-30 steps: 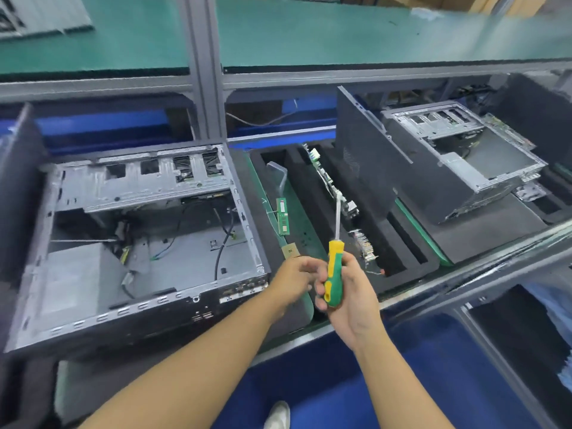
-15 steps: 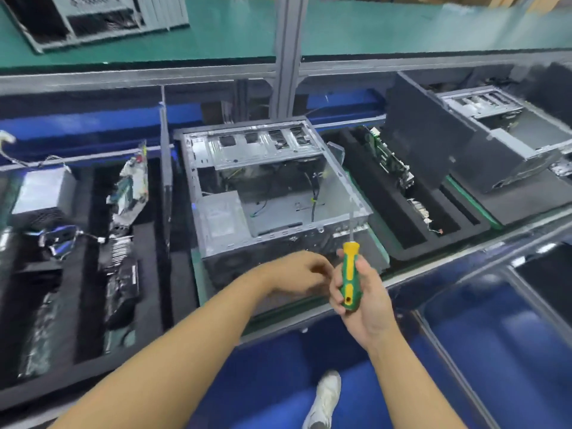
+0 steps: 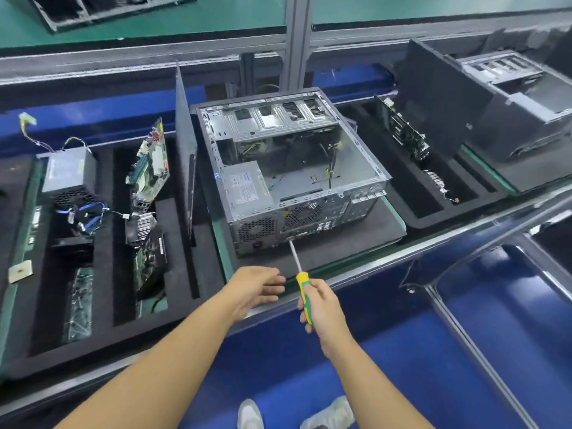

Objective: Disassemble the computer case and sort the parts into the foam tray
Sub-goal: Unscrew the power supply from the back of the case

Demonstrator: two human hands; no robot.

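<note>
An open grey computer case (image 3: 291, 168) lies on its side on a black mat, a power supply (image 3: 246, 188) still inside at its near left. My right hand (image 3: 322, 308) grips a yellow-green screwdriver (image 3: 301, 286) whose tip sits at the case's rear panel. My left hand (image 3: 253, 289) hovers beside the handle with relaxed fingers, holding nothing. To the left lies the black foam tray (image 3: 105, 274) with a removed power supply (image 3: 69, 173), a motherboard (image 3: 151, 164) and other parts in its slots.
The case's side panel (image 3: 185, 168) stands upright between tray and case. A second foam tray (image 3: 433, 193) with a board lies right of the case, and another case (image 3: 510, 100) stands at the far right. The metal bench rail (image 3: 402, 252) runs in front.
The view has swung left, bringing the left foam tray into sight. My right hand lowered the screwdriver and pointed its tip at the case's rear panel. My left hand let go of the handle and opened.
</note>
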